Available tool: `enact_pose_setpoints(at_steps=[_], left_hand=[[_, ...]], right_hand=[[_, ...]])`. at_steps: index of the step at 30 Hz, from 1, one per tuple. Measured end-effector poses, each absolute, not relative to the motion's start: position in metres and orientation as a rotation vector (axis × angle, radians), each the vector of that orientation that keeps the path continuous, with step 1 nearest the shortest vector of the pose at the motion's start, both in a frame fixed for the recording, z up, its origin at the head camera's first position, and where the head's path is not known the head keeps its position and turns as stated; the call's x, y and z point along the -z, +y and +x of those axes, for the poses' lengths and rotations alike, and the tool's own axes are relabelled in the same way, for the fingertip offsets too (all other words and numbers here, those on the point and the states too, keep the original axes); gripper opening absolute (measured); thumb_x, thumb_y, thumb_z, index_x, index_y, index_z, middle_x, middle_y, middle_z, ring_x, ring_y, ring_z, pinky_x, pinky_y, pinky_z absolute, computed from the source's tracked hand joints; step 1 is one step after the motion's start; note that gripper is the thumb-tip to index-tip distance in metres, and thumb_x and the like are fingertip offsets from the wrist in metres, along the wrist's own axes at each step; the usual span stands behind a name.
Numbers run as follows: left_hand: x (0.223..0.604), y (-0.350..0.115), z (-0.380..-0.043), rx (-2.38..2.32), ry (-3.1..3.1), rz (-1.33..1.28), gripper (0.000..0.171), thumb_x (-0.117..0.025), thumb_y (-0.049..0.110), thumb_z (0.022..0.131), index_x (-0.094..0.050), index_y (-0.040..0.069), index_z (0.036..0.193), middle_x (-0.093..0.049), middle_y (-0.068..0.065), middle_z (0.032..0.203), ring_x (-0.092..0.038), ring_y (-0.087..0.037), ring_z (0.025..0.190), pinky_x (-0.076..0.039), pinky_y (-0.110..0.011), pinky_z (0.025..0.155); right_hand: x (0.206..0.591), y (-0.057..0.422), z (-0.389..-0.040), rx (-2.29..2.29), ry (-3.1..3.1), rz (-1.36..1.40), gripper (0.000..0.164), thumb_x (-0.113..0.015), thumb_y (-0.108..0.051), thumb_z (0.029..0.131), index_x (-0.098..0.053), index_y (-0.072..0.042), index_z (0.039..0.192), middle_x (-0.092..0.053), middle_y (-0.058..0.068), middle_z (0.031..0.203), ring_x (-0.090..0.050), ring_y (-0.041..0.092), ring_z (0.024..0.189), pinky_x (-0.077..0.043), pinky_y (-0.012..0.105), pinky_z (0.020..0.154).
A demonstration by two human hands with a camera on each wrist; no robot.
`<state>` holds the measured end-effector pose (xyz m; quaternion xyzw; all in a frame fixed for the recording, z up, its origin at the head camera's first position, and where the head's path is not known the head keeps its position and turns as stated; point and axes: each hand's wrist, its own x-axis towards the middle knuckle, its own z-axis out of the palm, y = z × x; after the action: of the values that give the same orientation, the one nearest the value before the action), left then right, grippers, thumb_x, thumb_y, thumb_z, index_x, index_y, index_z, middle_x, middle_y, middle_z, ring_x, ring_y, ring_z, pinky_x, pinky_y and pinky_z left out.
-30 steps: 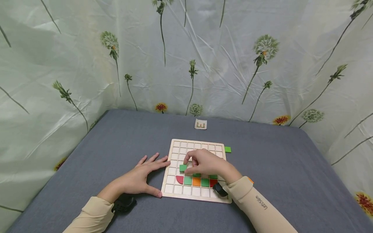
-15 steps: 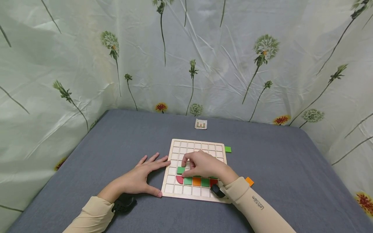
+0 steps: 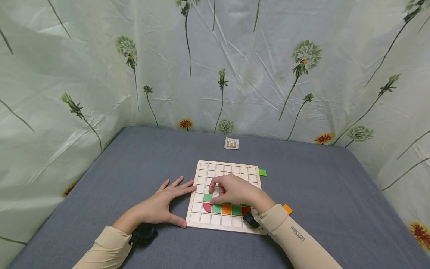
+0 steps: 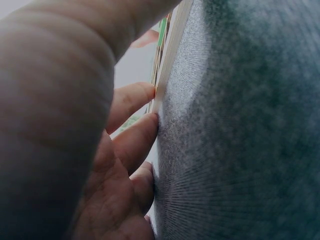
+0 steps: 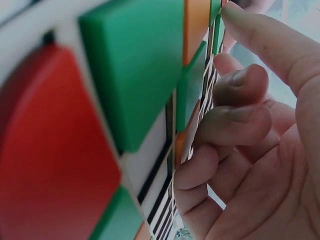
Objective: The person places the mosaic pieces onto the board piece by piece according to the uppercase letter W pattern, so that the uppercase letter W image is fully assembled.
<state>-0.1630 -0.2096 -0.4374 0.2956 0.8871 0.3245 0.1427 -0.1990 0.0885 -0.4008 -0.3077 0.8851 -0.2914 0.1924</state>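
Observation:
A pale wooden grid board (image 3: 215, 227) lies on the grey cloth. My left hand (image 3: 158, 205) is spread beside it, thumb and fingertips touching its left edge. Over the middle of the board, my right hand (image 3: 236, 188) pinches a green square tile (image 3: 207, 198) between thumb and index finger, and the tile sits in a cell near the left side. Below it runs a row with a red rounded tile (image 3: 207, 207), a green tile (image 3: 216, 209), an orange tile (image 3: 226, 209), another green tile (image 3: 236, 211) and a red tile (image 3: 246, 211). More tiles are partly hidden under my right hand.
A loose green tile (image 3: 262, 172) lies by the board's upper right corner. An orange tile (image 3: 287, 209) is on the cloth near my right sleeve. Beyond the board lies a small pattern card (image 3: 231, 143). A flower-printed curtain (image 3: 262, 74) hangs behind the table.
My right hand has moved slightly left and toward me with the green tile, which now lies flat in a cell above the red rounded tile. The left hand has stayed still.

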Motion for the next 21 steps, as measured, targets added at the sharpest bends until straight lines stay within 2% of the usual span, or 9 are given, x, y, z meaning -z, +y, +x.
enact_pose_setpoints(at_steps=[7, 13, 21], left_hand=[[0.436, -0.209, -0.163, -0.933, 2.557, 0.852, 0.105, -0.094, 0.058, 0.075, -0.047, 0.029, 0.164, -0.033, -0.003, 0.177, -0.011, -0.044, 0.168, 0.002, -0.075, 0.129], [0.436, -0.209, -0.162, -0.939, 2.561, 0.852, 0.105, -0.094, 0.057, 0.074, -0.048, 0.029, 0.164, -0.033, -0.003, 0.177, -0.012, -0.044, 0.168, 0.002, -0.075, 0.129], [0.434, -0.208, -0.161, -0.945, 2.558, 0.85, 0.106, -0.095, 0.056, 0.074, -0.047, 0.027, 0.164, -0.033, -0.003, 0.177, -0.011, -0.043, 0.168, 0.003, -0.074, 0.129]], right_hand=[[0.399, 0.101, -0.198, 0.834, 2.486, -0.84, 0.016, -0.083, -0.028, 0.096, -0.074, -0.022, 0.107, -0.054, -0.006, 0.065, -0.046, 0.008, 0.055, -0.042, 0.024, 0.057], [0.394, 0.125, -0.197, 0.885, 2.486, -0.833, 0.02, -0.083, -0.025, 0.095, -0.074, -0.016, 0.111, -0.054, -0.007, 0.068, -0.047, 0.006, 0.06, -0.042, 0.022, 0.062], [0.389, 0.165, -0.192, 0.915, 2.493, -0.803, 0.023, -0.08, -0.026, 0.097, -0.073, -0.014, 0.115, -0.05, -0.009, 0.067, -0.041, 0.004, 0.06, -0.038, 0.02, 0.061]])
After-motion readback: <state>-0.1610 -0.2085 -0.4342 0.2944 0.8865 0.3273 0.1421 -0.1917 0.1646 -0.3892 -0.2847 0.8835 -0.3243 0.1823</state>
